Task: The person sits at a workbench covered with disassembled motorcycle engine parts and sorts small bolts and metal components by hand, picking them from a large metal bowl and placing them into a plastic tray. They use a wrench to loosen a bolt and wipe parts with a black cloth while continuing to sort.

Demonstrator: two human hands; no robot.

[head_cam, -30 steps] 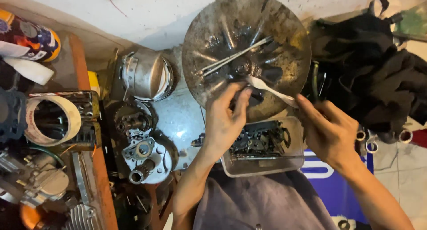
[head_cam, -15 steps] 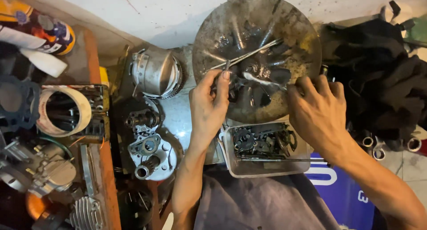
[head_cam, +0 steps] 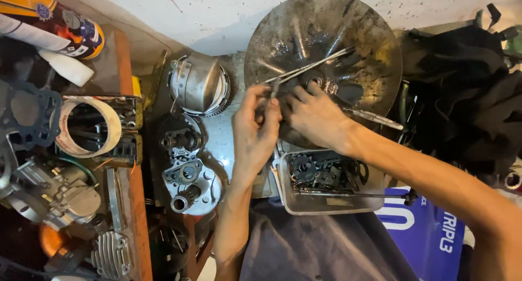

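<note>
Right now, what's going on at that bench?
A person works with both bare hands over a large, greasy round metal pan. The left hand pinches a small thin metal part at the pan's near edge; the right hand rests beside it inside the pan. Long metal rods lie across the pan. A rectangular tray of gears and small parts sits just below.
</note>
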